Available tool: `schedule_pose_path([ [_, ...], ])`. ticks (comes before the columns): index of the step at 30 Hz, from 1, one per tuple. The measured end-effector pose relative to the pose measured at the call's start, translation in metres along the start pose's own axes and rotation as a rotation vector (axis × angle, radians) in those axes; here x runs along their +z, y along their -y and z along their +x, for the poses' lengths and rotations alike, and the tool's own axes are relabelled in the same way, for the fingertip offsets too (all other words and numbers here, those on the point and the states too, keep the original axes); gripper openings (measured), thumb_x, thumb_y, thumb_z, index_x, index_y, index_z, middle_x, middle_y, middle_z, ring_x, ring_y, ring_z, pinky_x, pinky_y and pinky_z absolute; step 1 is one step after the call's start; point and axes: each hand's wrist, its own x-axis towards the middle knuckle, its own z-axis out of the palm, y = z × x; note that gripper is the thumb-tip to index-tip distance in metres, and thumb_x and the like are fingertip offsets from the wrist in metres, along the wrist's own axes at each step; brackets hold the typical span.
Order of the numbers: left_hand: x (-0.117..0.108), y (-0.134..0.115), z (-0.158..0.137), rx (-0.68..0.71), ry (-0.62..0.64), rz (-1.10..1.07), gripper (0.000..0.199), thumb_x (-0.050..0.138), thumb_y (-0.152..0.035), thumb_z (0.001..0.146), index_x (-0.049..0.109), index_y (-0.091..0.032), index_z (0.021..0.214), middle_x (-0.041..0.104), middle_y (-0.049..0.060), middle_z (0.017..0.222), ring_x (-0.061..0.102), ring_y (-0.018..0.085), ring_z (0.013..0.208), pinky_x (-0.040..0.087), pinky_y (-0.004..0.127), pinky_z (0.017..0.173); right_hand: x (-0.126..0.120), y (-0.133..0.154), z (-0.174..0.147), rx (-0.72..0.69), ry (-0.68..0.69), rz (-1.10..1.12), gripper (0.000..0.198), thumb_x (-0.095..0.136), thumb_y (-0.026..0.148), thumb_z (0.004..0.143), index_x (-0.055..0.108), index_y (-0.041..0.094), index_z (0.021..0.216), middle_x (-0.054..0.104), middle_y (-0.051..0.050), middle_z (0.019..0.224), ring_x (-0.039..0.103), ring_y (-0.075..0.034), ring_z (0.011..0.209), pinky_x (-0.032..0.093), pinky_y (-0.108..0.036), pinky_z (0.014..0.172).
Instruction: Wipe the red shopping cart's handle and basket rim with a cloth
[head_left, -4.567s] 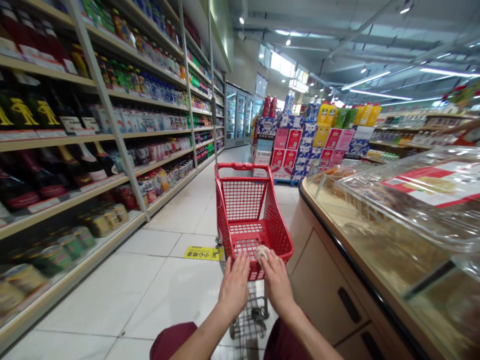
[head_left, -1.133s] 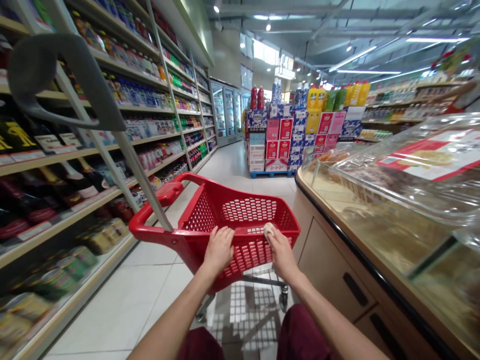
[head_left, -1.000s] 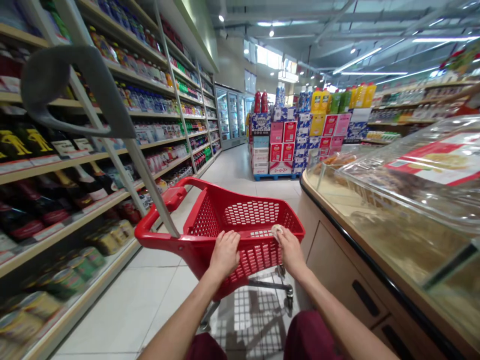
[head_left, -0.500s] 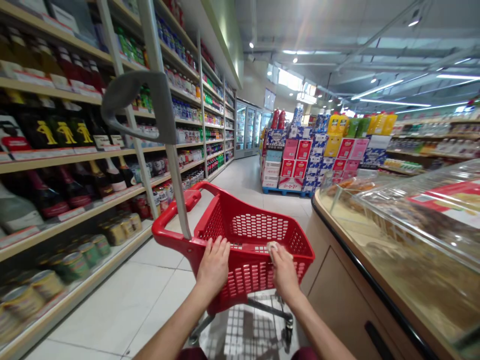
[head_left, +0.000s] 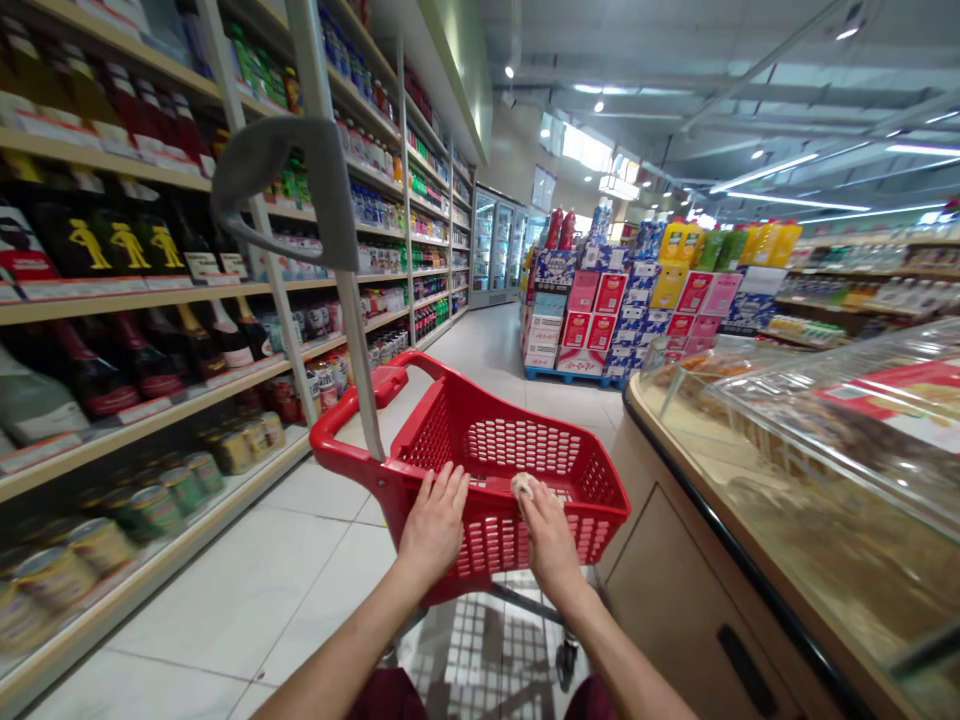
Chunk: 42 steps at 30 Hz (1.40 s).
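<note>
In front of me stands a red plastic shopping cart with perforated walls, seen from its side. My left hand lies with fingers stretched over the near rim, close to the cart's handle end. Farther right along that rim, my right hand presses a crumpled whitish cloth against the edge. Most of the cloth is hidden beneath the fingers. A metal pole with a grey plastic grip rises from the handle end of the cart. The basket's visible inside holds nothing.
Shelves of bottles and cans line the left. To the right is a display counter with a black edge and clear covers. Stacked drink boxes stand ahead on a blue pallet, with glass-door fridges beyond.
My right hand has slid left along the near rim with the cloth, closer to my left hand. My left hand remains on the rim. The view has shifted slightly.
</note>
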Motion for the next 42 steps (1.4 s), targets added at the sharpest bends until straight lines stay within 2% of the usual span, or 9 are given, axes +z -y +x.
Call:
schedule_pose_path([
  [5, -0.004, 0.013, -0.007, -0.070, -0.039, 0.041, 0.054, 0.041, -0.019, 0.071, 0.040, -0.010, 0.124, 0.036, 0.008, 0.134, 0.026, 0.022, 0.126, 0.017, 0.041, 0.106, -0.004, -0.005, 0.001, 0.216, -0.103, -0.085, 0.056, 0.032, -0.002, 0.068, 0.049, 0.014, 0.119, 0.047, -0.015, 0.124, 0.034, -0.026, 0.122, 0.031, -0.048, 0.096],
  [11, -0.002, 0.011, -0.007, -0.029, -0.014, 0.050, 0.054, 0.039, -0.017, 0.072, 0.039, -0.009, 0.125, 0.037, 0.009, 0.134, 0.027, 0.022, 0.126, 0.018, 0.040, 0.105, -0.001, 0.021, 0.003, -0.003, 0.034, 0.009, 0.055, 0.032, -0.001, 0.072, 0.046, 0.016, 0.122, 0.039, -0.010, 0.132, 0.030, -0.021, 0.124, 0.029, -0.042, 0.099],
  [17, -0.002, 0.002, -0.006, -0.064, -0.008, 0.053, 0.055, 0.042, -0.020, 0.070, 0.040, -0.008, 0.124, 0.036, 0.010, 0.134, 0.026, 0.023, 0.127, 0.017, 0.040, 0.105, -0.017, -0.015, -0.005, 0.343, 0.004, -0.181, 0.051, 0.036, -0.002, 0.066, 0.053, 0.008, 0.113, 0.044, -0.017, 0.126, 0.034, -0.026, 0.121, 0.030, -0.043, 0.097],
  [22, -0.005, -0.001, -0.004, -0.058, -0.023, 0.073, 0.055, 0.042, -0.022, 0.072, 0.039, -0.009, 0.125, 0.036, 0.010, 0.134, 0.025, 0.023, 0.127, 0.017, 0.041, 0.105, -0.015, -0.001, -0.004, 0.097, 0.080, -0.108, 0.054, 0.035, -0.002, 0.070, 0.049, 0.015, 0.119, 0.038, -0.010, 0.133, 0.028, -0.020, 0.125, 0.028, -0.039, 0.099],
  [27, 0.001, -0.010, -0.009, -0.027, -0.025, 0.055, 0.056, 0.042, -0.022, 0.072, 0.038, -0.011, 0.126, 0.033, 0.008, 0.136, 0.023, 0.022, 0.128, 0.018, 0.040, 0.105, -0.026, -0.011, -0.003, 0.411, 0.053, -0.227, 0.050, 0.037, 0.000, 0.069, 0.052, 0.008, 0.116, 0.042, -0.017, 0.129, 0.032, -0.025, 0.122, 0.027, -0.042, 0.098],
  [33, -0.005, -0.021, -0.008, 0.007, -0.022, 0.002, 0.050, 0.040, -0.021, 0.073, 0.043, -0.011, 0.122, 0.037, 0.009, 0.133, 0.030, 0.022, 0.125, 0.016, 0.043, 0.105, -0.030, -0.004, -0.003, 0.145, 0.158, -0.154, 0.054, 0.036, 0.000, 0.072, 0.046, 0.017, 0.122, 0.036, -0.009, 0.134, 0.028, -0.021, 0.124, 0.026, -0.040, 0.099],
  [38, -0.026, -0.002, 0.004, -0.028, -0.011, 0.050, 0.052, 0.040, -0.020, 0.072, 0.042, -0.007, 0.122, 0.038, 0.012, 0.132, 0.030, 0.025, 0.125, 0.012, 0.046, 0.105, -0.043, -0.039, -0.008, 0.508, 0.148, -0.279, 0.050, 0.039, 0.001, 0.068, 0.052, 0.011, 0.116, 0.042, -0.016, 0.129, 0.034, -0.026, 0.120, 0.030, -0.043, 0.095],
  [39, -0.027, 0.002, 0.006, -0.035, 0.002, 0.065, 0.052, 0.040, -0.019, 0.071, 0.042, -0.005, 0.122, 0.038, 0.014, 0.132, 0.030, 0.025, 0.125, 0.013, 0.046, 0.105, -0.043, -0.042, -0.009, 0.500, 0.136, -0.280, 0.050, 0.038, 0.002, 0.069, 0.051, 0.010, 0.117, 0.041, -0.016, 0.130, 0.034, -0.026, 0.121, 0.030, -0.042, 0.095],
  [42, -0.023, 0.007, 0.010, -0.037, 0.028, 0.092, 0.054, 0.041, -0.019, 0.070, 0.042, -0.002, 0.121, 0.039, 0.015, 0.131, 0.029, 0.026, 0.125, 0.014, 0.045, 0.105, -0.040, -0.042, -0.011, 0.288, 0.155, -0.217, 0.052, 0.036, 0.002, 0.072, 0.046, 0.013, 0.122, 0.035, -0.011, 0.135, 0.029, -0.022, 0.124, 0.028, -0.039, 0.098],
])
